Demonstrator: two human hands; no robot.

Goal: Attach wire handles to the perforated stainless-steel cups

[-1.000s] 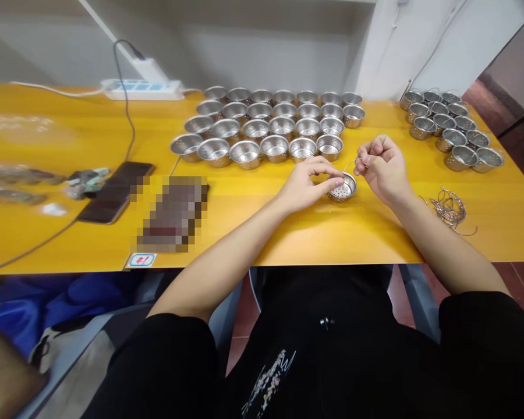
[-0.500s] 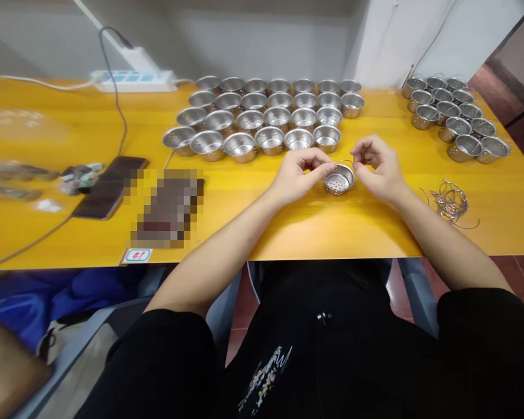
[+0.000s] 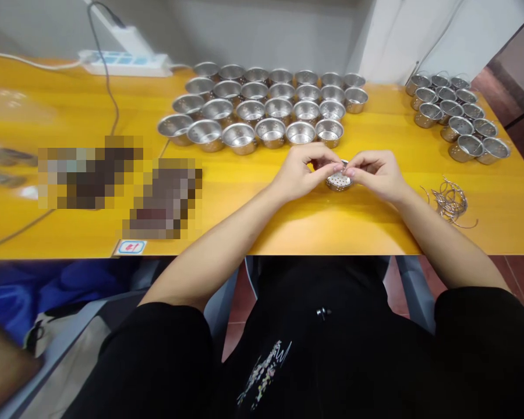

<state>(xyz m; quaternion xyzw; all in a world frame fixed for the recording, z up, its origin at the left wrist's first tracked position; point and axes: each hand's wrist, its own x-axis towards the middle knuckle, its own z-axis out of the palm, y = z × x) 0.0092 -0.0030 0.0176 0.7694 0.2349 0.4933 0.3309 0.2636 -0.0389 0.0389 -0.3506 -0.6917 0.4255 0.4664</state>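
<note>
Between my hands, a small perforated metal cup (image 3: 339,181) sits low over the yellow table, its open side up. The closed thumb and fingers of my left hand (image 3: 302,173) grip its rim from the left. From the right, my right hand (image 3: 378,173) pinches at the far rim, where a thin wire handle runs; the fingertips cover most of that wire. Both thumbs nearly meet above the cup. To the right of my right forearm lies a tangled heap of curved wire handles (image 3: 450,201).
Rows of perforated cups (image 3: 271,132) without handles stand behind my hands. At the far right is a group of cups with wire handles (image 3: 465,148). A power strip (image 3: 126,63) lies back left, and a blurred-out dark item (image 3: 163,201) lies nearer. Part of another person's arm (image 3: 4,366) shows lower left.
My right hand has moved left and slightly down to the cup's rim, closing the gap between my hands. The wire arc that showed between them is now mostly covered. The view has shifted slightly.
</note>
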